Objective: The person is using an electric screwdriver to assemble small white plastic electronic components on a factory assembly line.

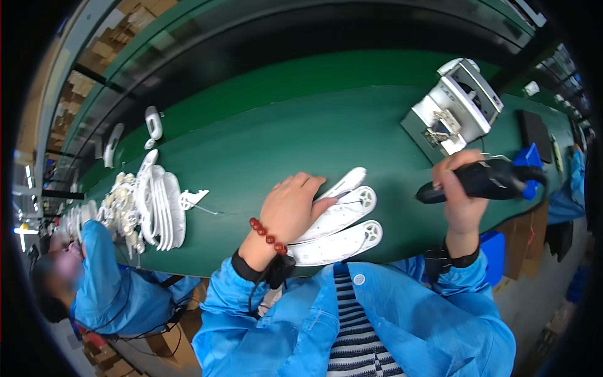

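Observation:
My left hand (286, 207), with a red bead bracelet at the wrist, lies over a long white plastic part (347, 182), thumb and fingers about its near end. Two more white plastic parts (342, 245) lie fanned out just below, each with a round spoked end pointing right. The hand hides their left ends in part. Off to the right, my right hand (461, 191) is closed round a black electric screwdriver (496, 179), held above the bench with its narrow tip toward the left. Motion smears the tool somewhat.
A grey-white machine (461, 103), seemingly a screw feeder, stands at the back right of the green bench (264, 151). Stacked white parts (166, 210) lie at left, near a co-worker in blue (125, 295). A blue bin (531, 160) sits beyond my right hand.

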The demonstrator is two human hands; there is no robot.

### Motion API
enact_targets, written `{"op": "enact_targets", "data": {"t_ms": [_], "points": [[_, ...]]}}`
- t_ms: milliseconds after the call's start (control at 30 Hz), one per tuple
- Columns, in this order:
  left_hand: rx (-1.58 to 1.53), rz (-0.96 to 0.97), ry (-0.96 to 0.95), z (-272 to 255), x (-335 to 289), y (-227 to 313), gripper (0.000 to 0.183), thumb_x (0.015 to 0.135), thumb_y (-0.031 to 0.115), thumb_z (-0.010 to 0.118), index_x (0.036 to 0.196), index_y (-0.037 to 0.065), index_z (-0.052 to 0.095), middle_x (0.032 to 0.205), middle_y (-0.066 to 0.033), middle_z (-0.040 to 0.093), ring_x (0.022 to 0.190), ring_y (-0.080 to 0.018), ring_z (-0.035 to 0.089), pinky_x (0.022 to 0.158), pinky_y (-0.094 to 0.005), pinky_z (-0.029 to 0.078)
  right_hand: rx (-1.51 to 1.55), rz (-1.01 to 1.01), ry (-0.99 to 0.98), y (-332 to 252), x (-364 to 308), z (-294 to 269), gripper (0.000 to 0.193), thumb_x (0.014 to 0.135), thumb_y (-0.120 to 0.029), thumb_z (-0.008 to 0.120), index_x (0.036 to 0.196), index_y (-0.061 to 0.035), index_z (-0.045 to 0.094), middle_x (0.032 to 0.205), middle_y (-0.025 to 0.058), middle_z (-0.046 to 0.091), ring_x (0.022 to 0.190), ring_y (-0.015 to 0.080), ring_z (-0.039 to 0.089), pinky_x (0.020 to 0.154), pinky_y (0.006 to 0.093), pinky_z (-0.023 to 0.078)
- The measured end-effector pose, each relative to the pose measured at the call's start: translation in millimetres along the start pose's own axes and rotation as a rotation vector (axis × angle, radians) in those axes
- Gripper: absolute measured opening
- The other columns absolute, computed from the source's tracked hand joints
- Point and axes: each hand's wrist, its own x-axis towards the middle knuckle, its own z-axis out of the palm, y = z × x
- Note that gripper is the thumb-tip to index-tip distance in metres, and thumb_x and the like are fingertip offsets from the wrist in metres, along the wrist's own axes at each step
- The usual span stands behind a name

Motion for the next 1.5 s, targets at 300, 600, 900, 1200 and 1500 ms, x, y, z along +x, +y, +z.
{"op": "enact_targets", "data": {"t_ms": [300, 600, 900, 1200, 1500], "points": [[0.236, -0.31, -0.135, -36.4, -39.3, -20.6, 0.021, 0.091, 0.017, 0.052, 0.107, 0.006, 0.061, 0.089, -0.0156, 0.065, 0.082, -0.0382, 0.062, 0.07, -0.0458, 0.05, 0.309, 0.066, -0.085, 52.4, -26.6, 33.0, 0.017, 0.082, -0.002, 0.065, 0.09, -0.0032, 0.05, 0.074, 0.0102, 0.058, 0.064, 0.0164, 0.056, 0.06, 0.0305, 0.047], [0.201, -0.107, 0.186, -41.7, -71.2, -7.3, 0.048, 0.07, 0.03, 0.077, 0.111, 0.008, 0.062, 0.094, -0.0064, 0.06, 0.082, -0.0253, 0.061, 0.067, -0.0352, 0.051, 0.618, -0.323, -0.105, -5.7, 62.0, 39.9, 0.026, 0.096, -0.033, 0.045, 0.092, -0.0072, 0.045, 0.063, 0.0039, 0.048, 0.051, 0.0143, 0.044, 0.052, 0.0311, 0.04], [0.123, -0.051, 0.282, -63.5, -97.2, 2.7, 0.051, 0.064, 0.02, 0.079, 0.111, 0.007, 0.063, 0.113, -0.0094, 0.058, 0.096, -0.0319, 0.056, 0.081, -0.0411, 0.046, 0.457, -0.417, -0.204, -5.0, 79.0, 51.9, 0.018, 0.095, -0.02, 0.05, 0.1, -0.0028, 0.045, 0.064, 0.0073, 0.05, 0.054, 0.0151, 0.049, 0.053, 0.0321, 0.044], [0.046, -0.148, 0.22, -81.1, -124.3, -21.8, 0.047, 0.068, 0.011, 0.074, 0.111, -0.001, 0.059, 0.114, -0.0163, 0.059, 0.101, -0.0358, 0.057, 0.086, -0.0393, 0.047, 0.462, -0.399, -0.191, -11.7, 82.4, 54.4, 0.019, 0.094, -0.021, 0.051, 0.099, -0.0029, 0.045, 0.062, 0.0085, 0.052, 0.052, 0.0148, 0.048, 0.053, 0.0321, 0.044], [0.172, -0.044, 0.172, -76.8, -82.5, -2.6, 0.05, 0.071, 0.029, 0.074, 0.114, 0.006, 0.062, 0.101, -0.0112, 0.062, 0.088, -0.0313, 0.061, 0.075, -0.0409, 0.048, 0.397, -0.417, -0.176, -12.5, 80.3, 49.5, 0.015, 0.094, -0.018, 0.049, 0.097, -0.0033, 0.047, 0.063, 0.0087, 0.051, 0.052, 0.0154, 0.048, 0.053, 0.0323, 0.044]]}}
